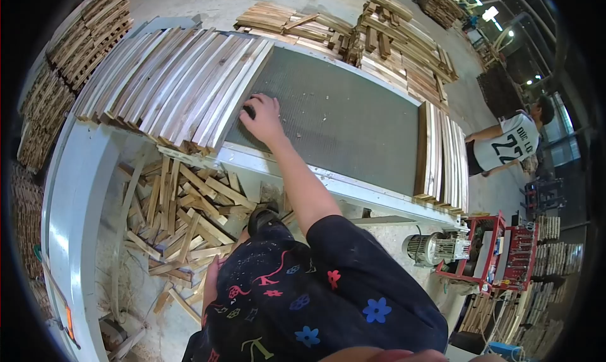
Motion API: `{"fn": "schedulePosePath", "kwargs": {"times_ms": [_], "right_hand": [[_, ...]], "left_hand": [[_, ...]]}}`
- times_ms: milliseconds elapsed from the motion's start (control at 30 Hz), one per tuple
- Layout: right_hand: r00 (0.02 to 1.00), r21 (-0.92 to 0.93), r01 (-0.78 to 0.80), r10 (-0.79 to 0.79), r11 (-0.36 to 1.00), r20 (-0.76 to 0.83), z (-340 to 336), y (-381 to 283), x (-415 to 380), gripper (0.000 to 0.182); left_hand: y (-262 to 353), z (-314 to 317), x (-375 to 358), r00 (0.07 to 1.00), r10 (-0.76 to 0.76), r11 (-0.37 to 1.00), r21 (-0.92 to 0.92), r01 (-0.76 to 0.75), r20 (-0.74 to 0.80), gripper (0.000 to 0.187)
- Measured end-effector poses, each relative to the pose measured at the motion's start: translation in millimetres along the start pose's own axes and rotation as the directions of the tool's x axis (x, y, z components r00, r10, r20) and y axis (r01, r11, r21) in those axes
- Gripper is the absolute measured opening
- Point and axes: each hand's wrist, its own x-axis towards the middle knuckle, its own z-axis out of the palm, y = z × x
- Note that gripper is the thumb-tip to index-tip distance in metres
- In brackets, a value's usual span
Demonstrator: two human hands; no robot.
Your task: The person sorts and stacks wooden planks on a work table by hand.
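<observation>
The right hand (265,117) reaches to the upper middle of the frame, palm down, fingers curved; a small dark patch (250,111) shows between its thumb and fingers, and whether it is clamped on anything I cannot tell; the left hand (212,280) is well apart from it, low beside the dark patterned shirt (341,280), mostly hidden, so its grip cannot be told either.

The wooden slat (250,78) at the inner end of the left-hand row lies just left of the right hand, which is clearly the nearer one; its long axis slants from upper right to lower left, and the hand is beside its long edge, near mid-length; contact is too unclear to call. The rest of the row (164,84) lies side by side beyond it, toward the upper left of the frame.

Both rows rest on the worktop (353,122), with its grey-green surface; the shorter row (435,160) is at right, well apart from the right hand; loose wood pieces (183,204) lie in a heap at lower left, near the left hand; a motor (429,249) is at lower right; another person (508,144) is at the far right.
</observation>
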Motion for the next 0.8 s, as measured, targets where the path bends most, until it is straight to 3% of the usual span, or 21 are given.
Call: {"fn": "schedulePosePath", "kwargs": {"times_ms": [133, 233, 267, 400, 700, 733, 800], "right_hand": [[1.000, 0.047, -0.005, 0.005, 0.999, -0.016, -3.2, 2.7, -0.5, 0.032], [0.999, 0.026, 0.019, -0.019, 0.999, -0.027, -3.2, 2.6, 0.4, 0.030], [0.999, 0.004, 0.031, -0.031, 1.000, -0.028, -2.2, 2.7, 0.2, 0.030], [0.998, -0.015, 0.041, -0.041, 0.999, -0.048, 1.3, 3.3, -0.5, 0.030], [0.997, -0.013, 0.040, -0.041, 0.999, -0.059, 4.6, 1.3, 3.6, 0.027], [0.997, -0.016, 0.048, -0.049, 0.999, -0.059, 6.0, 4.6, 4.8, 0.027], [0.997, -0.003, 0.061, -0.061, 0.998, -0.056, 7.7, 8.2, 2.2, 0.027]], "left_hand": [[2.8, 27.4, -37.2, 0.990, -0.035, 0.999, 0.026, 0.039, -0.137, 0.062], [-27.6, 8.1, 1.8, 0.996, 0.048, 0.996, 0.083, -0.042, -0.079, 0.061], [-37.9, -3.7, 16.7, 1.000, -0.004, 0.999, 0.044, 0.003, 0.013, 0.062], [-6.1, 30.7, -33.4, 0.998, -0.014, 0.993, -0.119, 0.007, -0.058, 0.066], [17.9, 31.4, -25.5, 0.988, -0.110, 0.993, 0.039, 0.115, -0.108, 0.059], [46.8, 68.3, -66.9, 0.987, -0.149, 0.988, -0.063, 0.144, -0.068, 0.058], [43.7, 67.1, -71.2, 0.991, -0.084, 0.996, -0.051, 0.079, -0.108, 0.058]]}}
